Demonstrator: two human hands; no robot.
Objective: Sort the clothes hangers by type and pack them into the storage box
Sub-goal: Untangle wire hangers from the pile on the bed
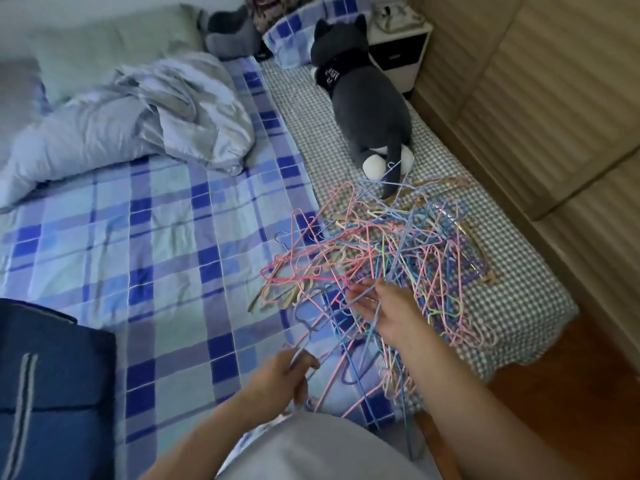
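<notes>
A tangled heap of thin wire hangers (408,251) in pink, blue, yellow and purple lies on the bed's right side. A few pale flat hangers (287,296) poke out at its left edge, and wooden ones (485,277) show at its right. My left hand (287,375) pinches a light blue wire hanger (313,332) at the near edge of the heap. My right hand (384,306) reaches into the heap, fingers spread among blue wires; whether it holds one is unclear. The dark blue fabric storage box (45,386) sits at the lower left.
A grey plush cat (367,98) lies beyond the heap on the checked sheet. A crumpled duvet (131,123) and pillows fill the far left of the bed. A nightstand (398,46) and a ribbed wardrobe (536,98) stand to the right, with wooden floor below.
</notes>
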